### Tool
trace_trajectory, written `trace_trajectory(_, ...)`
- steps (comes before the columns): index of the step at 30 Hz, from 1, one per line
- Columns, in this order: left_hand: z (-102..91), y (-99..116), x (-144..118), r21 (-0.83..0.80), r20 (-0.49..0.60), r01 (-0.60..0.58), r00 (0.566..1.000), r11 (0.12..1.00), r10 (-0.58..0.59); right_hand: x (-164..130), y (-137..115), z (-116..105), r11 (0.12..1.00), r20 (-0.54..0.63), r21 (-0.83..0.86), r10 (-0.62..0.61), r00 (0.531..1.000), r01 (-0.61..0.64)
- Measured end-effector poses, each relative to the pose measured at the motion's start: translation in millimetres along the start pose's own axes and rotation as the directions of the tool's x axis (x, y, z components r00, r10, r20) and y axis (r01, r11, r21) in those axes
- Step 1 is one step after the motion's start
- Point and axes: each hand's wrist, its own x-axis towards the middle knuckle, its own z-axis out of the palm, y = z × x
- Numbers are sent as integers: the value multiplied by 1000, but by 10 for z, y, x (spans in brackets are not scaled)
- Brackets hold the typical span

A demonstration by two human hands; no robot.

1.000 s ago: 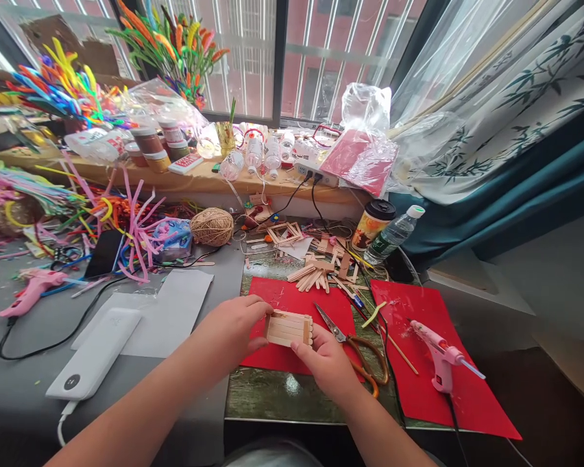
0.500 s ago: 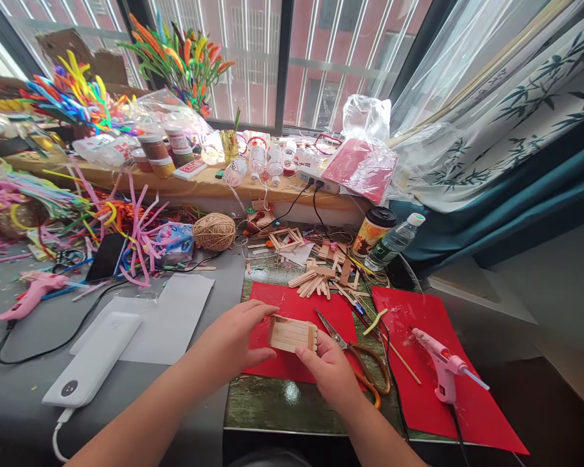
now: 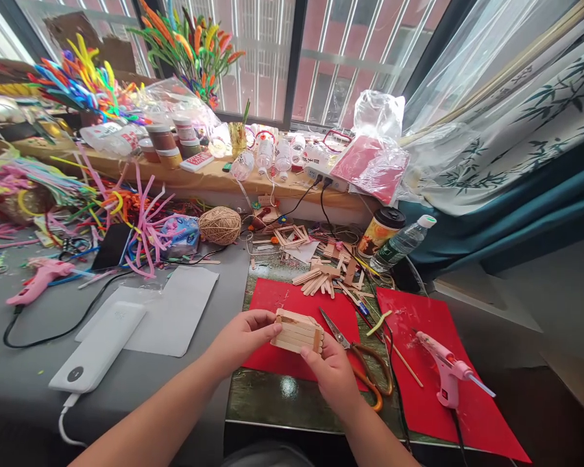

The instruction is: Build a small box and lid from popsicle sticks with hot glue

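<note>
The left hand [image 3: 243, 338] and right hand [image 3: 335, 373] each pinch the wooden piece [image 3: 296, 336] — probably light, stiff, easily cracked — best gripped gently by its ends.

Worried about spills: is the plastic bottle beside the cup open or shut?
The bottle is shut: its green-topped cap is on.

2 hands [image 3: 242, 338] [image 3: 335, 371] close, fingers [image 3: 261, 316] apparently curled

This looks like a craft corner by a window [image 3: 355, 65], with pink glue guns [image 3: 445, 363], wooden sticks [image 3: 316, 280], a ball of string [image 3: 219, 225], scissors [image 3: 341, 339] and bright fuzzy stems [image 3: 80, 78]
</note>
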Motion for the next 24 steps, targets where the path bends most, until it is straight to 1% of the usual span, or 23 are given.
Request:
trace_trajectory(5,-3,-54,12,1,-12,8,1000,1000,-8,6,21,-5,1000,-21,-25,17,1000,-17)
trace_trajectory(9,0,-79,26,11,-42,15,999,1000,-14,9,11,1,1000,-13,-5,16,1000,-16)
trace_trajectory(15,10,-51,14,33,-36,15,999,999,-14,7,15,-13,1000,-1,-3,27,1000,-27)
trace_trajectory(19,-9,-22,6,69,-47,35,998,997,-32,8,50,-22,999,-2,-17,29,1000,-29)
trace_trajectory(24,-38,-28,27,89,-66,26,998,996,-20,14,70,-21,999,-4,-26,36,999,-36)
